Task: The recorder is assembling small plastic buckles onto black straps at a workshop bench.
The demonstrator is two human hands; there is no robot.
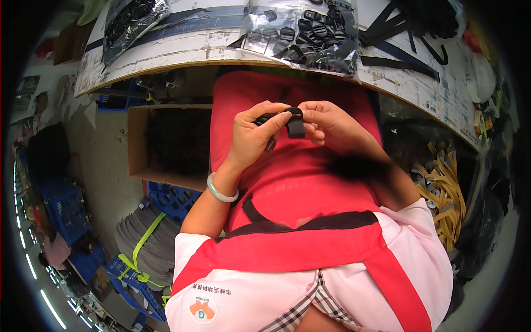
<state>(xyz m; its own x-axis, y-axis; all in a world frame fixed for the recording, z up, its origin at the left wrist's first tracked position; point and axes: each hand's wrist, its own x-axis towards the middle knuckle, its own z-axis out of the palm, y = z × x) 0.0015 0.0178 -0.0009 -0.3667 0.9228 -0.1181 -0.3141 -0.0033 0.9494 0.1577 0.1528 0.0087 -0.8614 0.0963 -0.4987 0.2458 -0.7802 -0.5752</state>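
Observation:
Above my lap, in front of the red apron, both hands meet at a short black webbing strap. My left hand is closed, pinching the strap's upper end between thumb and forefinger. More small black pieces, which look like plastic buckles, stick out of the same fist. My right hand pinches at the right side of the strap's top, its other fingers curled. A loop shows at that top end; whether a buckle is threaded there I cannot tell. The rest of the strap hangs down between the hands.
Ahead is a worn white table bearing a clear bag of black buckles, another bag and black straps. A cardboard box of dark pieces stands left below. Yellow straps hang at right; grey bundled material lies lower left.

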